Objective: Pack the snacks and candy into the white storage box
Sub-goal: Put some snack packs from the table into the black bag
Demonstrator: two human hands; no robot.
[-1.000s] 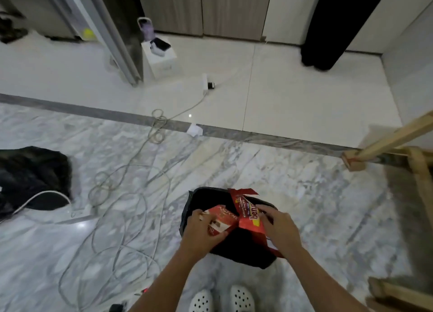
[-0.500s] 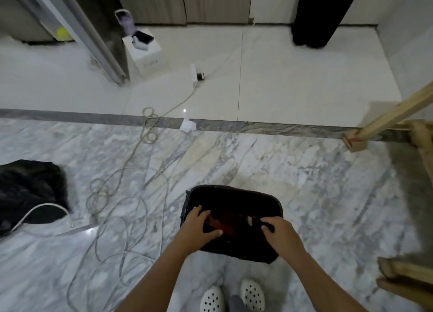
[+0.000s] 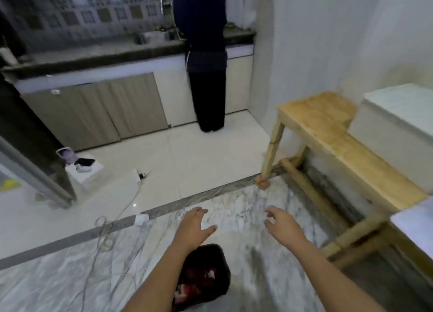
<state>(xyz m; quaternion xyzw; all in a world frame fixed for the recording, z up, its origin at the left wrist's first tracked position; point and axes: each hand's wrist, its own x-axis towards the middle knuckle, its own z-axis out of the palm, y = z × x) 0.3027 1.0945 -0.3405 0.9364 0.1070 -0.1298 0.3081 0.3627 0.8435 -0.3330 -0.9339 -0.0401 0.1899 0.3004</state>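
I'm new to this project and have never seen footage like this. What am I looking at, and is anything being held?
There is no machine here. A person works with bare hands, and every picture comes from one wide-angle camera worn on their head, looking forward and down. In the current picture the left hand and right hand reach out over the marble floor with relaxed fingers, holding nothing. Below the left forearm, a black bag lies on the floor with red packets inside. To the right stands a wooden bench with a white box on it. Loose cables lie on the floor at left, and another person stands at the kitchen counter.
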